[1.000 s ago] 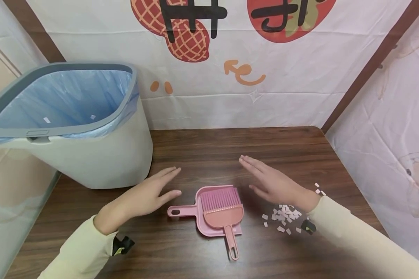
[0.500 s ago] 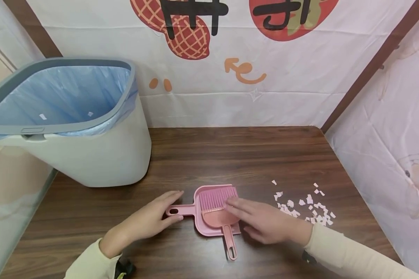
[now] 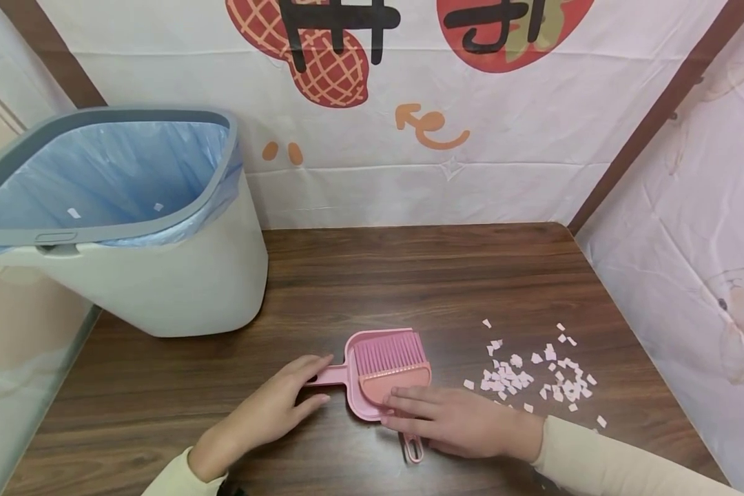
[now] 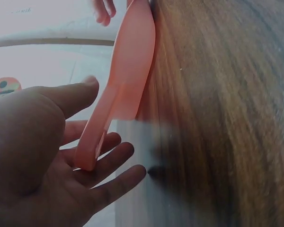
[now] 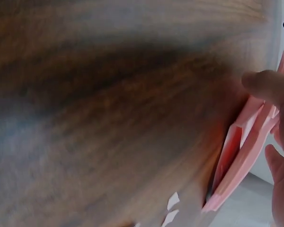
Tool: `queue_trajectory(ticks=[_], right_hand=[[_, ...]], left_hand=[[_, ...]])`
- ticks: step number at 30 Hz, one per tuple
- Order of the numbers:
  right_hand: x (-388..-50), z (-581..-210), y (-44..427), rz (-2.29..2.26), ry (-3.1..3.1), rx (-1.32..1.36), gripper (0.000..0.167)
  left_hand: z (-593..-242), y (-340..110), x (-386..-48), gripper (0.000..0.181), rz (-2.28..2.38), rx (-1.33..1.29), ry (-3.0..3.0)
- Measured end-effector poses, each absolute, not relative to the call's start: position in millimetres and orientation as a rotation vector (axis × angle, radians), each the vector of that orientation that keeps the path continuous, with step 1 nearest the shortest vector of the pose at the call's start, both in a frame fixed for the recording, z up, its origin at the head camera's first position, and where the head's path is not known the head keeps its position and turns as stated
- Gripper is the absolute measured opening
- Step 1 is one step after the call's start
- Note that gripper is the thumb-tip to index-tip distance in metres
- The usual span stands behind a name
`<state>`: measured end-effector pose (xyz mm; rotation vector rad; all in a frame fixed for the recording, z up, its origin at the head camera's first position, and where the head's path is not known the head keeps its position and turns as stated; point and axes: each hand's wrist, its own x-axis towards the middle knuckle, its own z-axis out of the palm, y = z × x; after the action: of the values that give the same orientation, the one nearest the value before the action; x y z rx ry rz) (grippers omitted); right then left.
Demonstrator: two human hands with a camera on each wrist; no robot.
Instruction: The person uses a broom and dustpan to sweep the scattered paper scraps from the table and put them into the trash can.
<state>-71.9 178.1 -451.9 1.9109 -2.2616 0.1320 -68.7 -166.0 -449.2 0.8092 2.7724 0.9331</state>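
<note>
A pink dustpan (image 3: pixel 355 396) lies on the wooden table with a pink hand brush (image 3: pixel 397 381) resting in it, bristles pointing away. My left hand (image 3: pixel 273 406) is around the dustpan's handle at the left. In the left wrist view its thumb and fingers are spread either side of the handle (image 4: pixel 97 130), not curled round it. My right hand (image 3: pixel 465 420) lies over the brush's handle, fingers fairly straight, covering much of it; the handle's looped end shows below. In the right wrist view the thumb (image 5: pixel 265 85) is beside the pink plastic.
Many small white paper scraps (image 3: pixel 508 379) are scattered on the table (image 3: pixel 409 275) right of the dustpan. A light grey bin (image 3: pixel 186 289) with a blue liner (image 3: pixel 136 165) stands at the back left, a couple of scraps inside. Printed cloth (image 3: pixel 359 193) hangs behind the table.
Both hands have come down to the dustpan and brush. The left has moved right over the dustpan's handle; the right has moved left and nearer, onto the brush's handle, uncovering more scraps.
</note>
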Motion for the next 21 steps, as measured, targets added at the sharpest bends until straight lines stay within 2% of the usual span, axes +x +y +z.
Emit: queue_trajectory(ticks=[8,21], right_hand=[[-65.2,-459.1,174.7,0.081,-2.325,1.91,0.051],[-67.3,-461.4,171.0,0.127,-2.186,1.958,0.04]], left_hand=[[-450.5,-161.8,-68.5,0.045,0.95,0.762,2.807],[-451.6,-160.0,-71.9,0.041,0.939,0.74,2.816]])
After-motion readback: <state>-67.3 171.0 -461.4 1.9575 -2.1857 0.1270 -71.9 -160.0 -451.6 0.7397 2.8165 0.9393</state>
